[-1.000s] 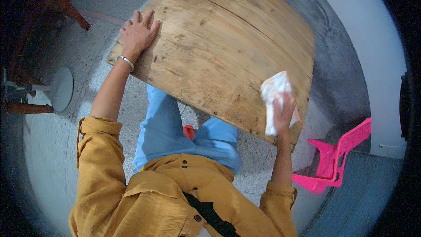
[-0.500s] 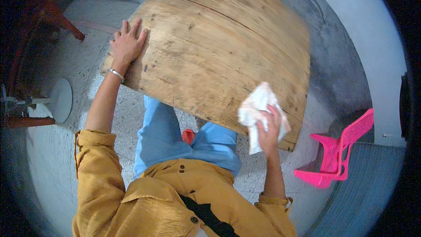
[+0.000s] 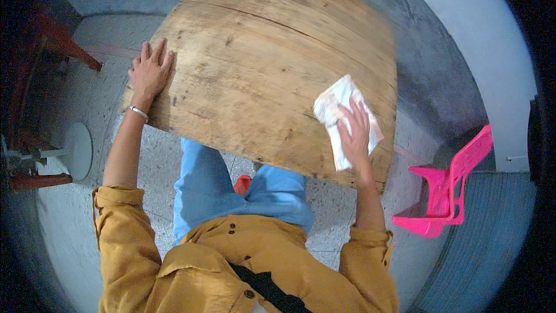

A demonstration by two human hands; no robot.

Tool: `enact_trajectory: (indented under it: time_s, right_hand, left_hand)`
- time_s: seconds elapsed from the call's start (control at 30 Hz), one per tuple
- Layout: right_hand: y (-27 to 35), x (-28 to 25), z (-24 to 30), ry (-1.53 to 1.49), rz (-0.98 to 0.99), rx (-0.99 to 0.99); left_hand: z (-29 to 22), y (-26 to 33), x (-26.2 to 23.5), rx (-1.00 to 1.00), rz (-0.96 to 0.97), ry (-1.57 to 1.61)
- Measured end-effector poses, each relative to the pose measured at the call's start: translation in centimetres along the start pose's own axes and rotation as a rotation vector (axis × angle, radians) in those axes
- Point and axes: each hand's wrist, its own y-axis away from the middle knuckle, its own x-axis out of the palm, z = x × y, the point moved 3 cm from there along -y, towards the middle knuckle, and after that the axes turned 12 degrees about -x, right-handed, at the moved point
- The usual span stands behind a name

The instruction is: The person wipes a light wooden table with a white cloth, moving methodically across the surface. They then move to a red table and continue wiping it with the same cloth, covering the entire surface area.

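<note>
A wooden table (image 3: 255, 87) of worn planks with dark knots and seams fills the middle of the view. On its left edge my left hand (image 3: 149, 74) lies flat, fingers apart, holding nothing. My right hand (image 3: 355, 133) bears down on a white cloth (image 3: 336, 97) with faint pinkish patches, over the right part of the tabletop near the front. The fingers grip the cloth from above, and part of it spreads out beyond them. One lower corner of the cloth hangs toward the table's front edge.
On the floor to the right stands a bright pink plastic chair (image 3: 446, 191). At the left are a round pale disc-shaped base (image 3: 80, 150) and reddish-brown wooden legs (image 3: 81, 53). A grey wall (image 3: 428, 52) runs behind the table's right side.
My right hand has moved the cloth forward, away from me, over the tabletop. The whole view has shifted slightly; my left hand keeps its place on the table edge.
</note>
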Motion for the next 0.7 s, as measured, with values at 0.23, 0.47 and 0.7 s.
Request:
enact_trajectory:
  time_s: [0.23,0.47,0.7]
  right_hand:
    - [7.5,-2.1,-10.0,0.186,-0.076,0.333]
    - [-1.7,-0.6,-20.8,0.343,-0.091,0.485]
    - [-4.3,2.2,-6.6,0.037,-0.032,-0.003]
  left_hand:
    - [0.0,0.4,-0.4,-0.047,0.016,-0.027]
    - [-1.3,0.1,-0.4,-0.035,0.016,-0.009]
    - [0.2,0.0,-0.1,-0.032,0.011,-0.022]
